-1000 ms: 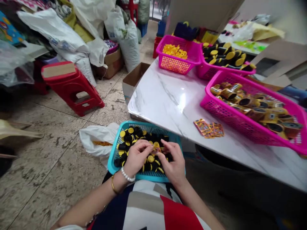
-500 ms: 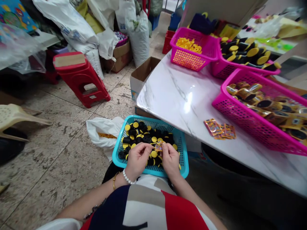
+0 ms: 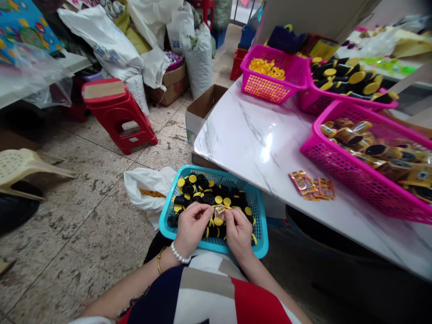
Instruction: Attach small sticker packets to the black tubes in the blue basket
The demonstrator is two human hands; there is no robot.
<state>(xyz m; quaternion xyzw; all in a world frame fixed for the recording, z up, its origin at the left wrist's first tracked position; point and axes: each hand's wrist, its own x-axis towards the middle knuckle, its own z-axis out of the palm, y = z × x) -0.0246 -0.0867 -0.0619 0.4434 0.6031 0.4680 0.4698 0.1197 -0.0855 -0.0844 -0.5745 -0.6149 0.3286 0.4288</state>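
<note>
Over a blue basket (image 3: 264, 225) of black and yellow pieces, both hands pinch a small shiny orange and yellow packet (image 3: 220, 211). My left hand (image 3: 192, 225), with a pearl bracelet at its wrist, has thumb and forefinger closed at the packet's left side. My right hand (image 3: 238, 230) is closed on its right side. The fingertips partly cover the packet's edges. Similar orange packets (image 3: 312, 185) lie in a small pile on the marble-patterned table (image 3: 246, 135), to the right of the basket.
Pink baskets stand on the table: one with yellow rings (image 3: 266, 69), one with black and yellow parts (image 3: 347, 76), one with gold-wrapped pieces (image 3: 374, 148). A red stool (image 3: 118, 112), a white bag (image 3: 148, 180) and an open carton (image 3: 202, 103) are on the floor.
The whole view has shifted slightly, so things appear a little lower and to the right. The packet between my hands has turned and shows a different face.
</note>
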